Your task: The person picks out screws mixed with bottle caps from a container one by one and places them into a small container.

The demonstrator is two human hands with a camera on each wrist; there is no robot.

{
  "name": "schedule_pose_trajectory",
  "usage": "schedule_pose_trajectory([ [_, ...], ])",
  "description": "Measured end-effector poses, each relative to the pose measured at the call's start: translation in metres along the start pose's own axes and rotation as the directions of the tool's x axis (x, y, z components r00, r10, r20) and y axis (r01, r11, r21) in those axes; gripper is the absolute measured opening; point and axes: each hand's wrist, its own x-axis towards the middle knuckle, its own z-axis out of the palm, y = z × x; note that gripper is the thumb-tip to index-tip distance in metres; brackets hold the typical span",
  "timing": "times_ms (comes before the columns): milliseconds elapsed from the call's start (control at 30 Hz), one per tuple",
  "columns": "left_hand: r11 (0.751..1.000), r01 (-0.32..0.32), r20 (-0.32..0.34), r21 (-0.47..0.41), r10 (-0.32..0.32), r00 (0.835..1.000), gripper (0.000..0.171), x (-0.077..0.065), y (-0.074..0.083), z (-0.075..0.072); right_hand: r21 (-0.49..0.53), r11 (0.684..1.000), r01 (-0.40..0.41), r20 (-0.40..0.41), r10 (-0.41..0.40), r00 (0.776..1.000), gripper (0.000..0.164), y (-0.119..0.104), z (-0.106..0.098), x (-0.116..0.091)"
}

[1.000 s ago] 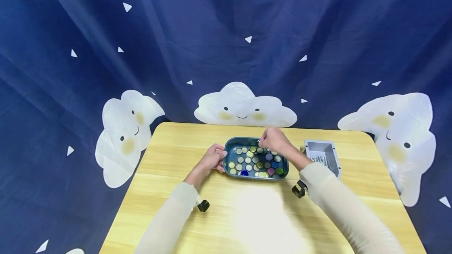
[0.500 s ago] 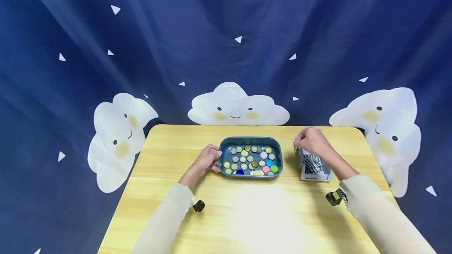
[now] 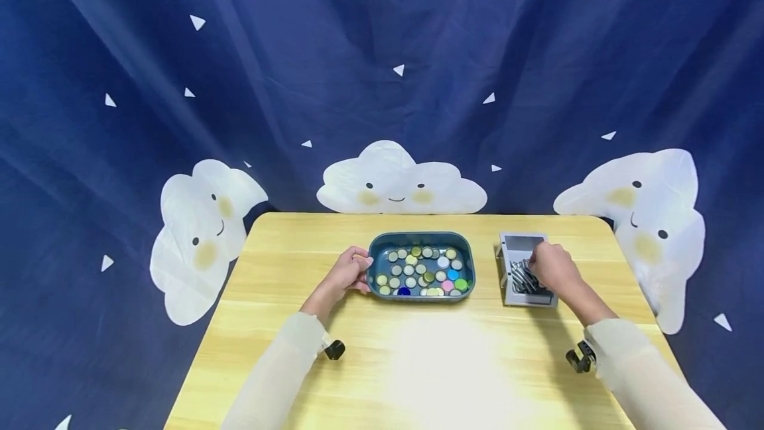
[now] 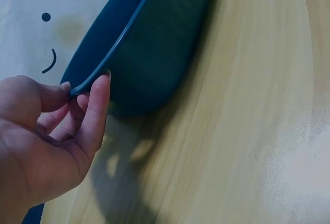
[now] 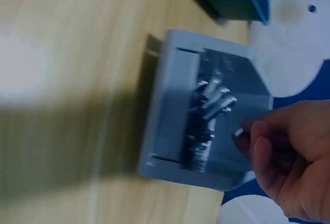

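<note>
A dark teal rectangular tray (image 3: 420,298) stands on the table, with several small round discs (image 3: 409,282) spread over its floor in cream, yellow, green, pink and blue. At its left end my left hand (image 3: 351,271) pinches the rim between thumb and fingers, seen close in the left wrist view. To the right is a grey box (image 3: 507,284) holding a pile of thin, shiny metal pieces (image 5: 209,105) like screws. My right hand (image 3: 555,265) is over the box's right side. In the right wrist view its fingertips pinch a small metal piece (image 5: 238,132), mostly hidden by the fingers.
The pale wooden table (image 3: 298,237) reaches back to a dark blue curtain (image 3: 453,71) with printed clouds. A strip of tabletop lies between tray and box. Each wrist carries a small black camera, such as the left wrist camera (image 3: 335,350).
My right hand has gone from above the tray, rightward past the box's back left corner, and down over the box. The left hand has kept its hold on the tray rim.
</note>
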Motion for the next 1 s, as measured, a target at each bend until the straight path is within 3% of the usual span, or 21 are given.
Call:
schedule_pose_trajectory([
  [100, 1.0, -0.004, -0.001, 0.001, 0.004, 1.0, 0.027, -0.001, 0.001, -0.001, -0.012, 1.0, -0.017, 0.025, 0.017, 1.0, 0.036, -0.003, 0.006, -0.002],
  [300, 1.0, 0.012, 0.014, -0.018, -0.012, 1.0, 0.028, -0.003, 0.001, -0.002, -0.029, 0.998, -0.059, 0.067, 0.061, 0.996, 0.03, -0.003, 0.015, -0.003],
  [433, 0.999, 0.026, 0.014, -0.043, -0.026, 1.0, 0.031, -0.001, -0.001, -0.005, -0.031, 0.998, -0.052, 0.076, 0.054, 0.996, 0.036, -0.003, 0.015, -0.002],
  [733, 0.995, 0.048, 0.036, -0.086, -0.045, 0.998, 0.043, 0.005, -0.009, -0.009, -0.04, 0.998, 0.054, -0.069, -0.057, 0.996, 0.035, 0.005, 0.013, -0.008],
  [867, 0.998, 0.03, 0.026, -0.057, -0.028, 0.999, 0.041, 0.008, -0.01, -0.013, 0.002, 0.994, 0.113, -0.111, -0.112, 0.987, 0.021, 0.009, 0.009, -0.008],
  [1000, 1.0, 0.004, 0.005, 0.004, -0.004, 1.0, 0.036, 0.009, -0.008, -0.018, 0.047, 0.991, 0.124, -0.12, -0.117, 0.986, 0.011, 0.014, -0.004, -0.009],
])
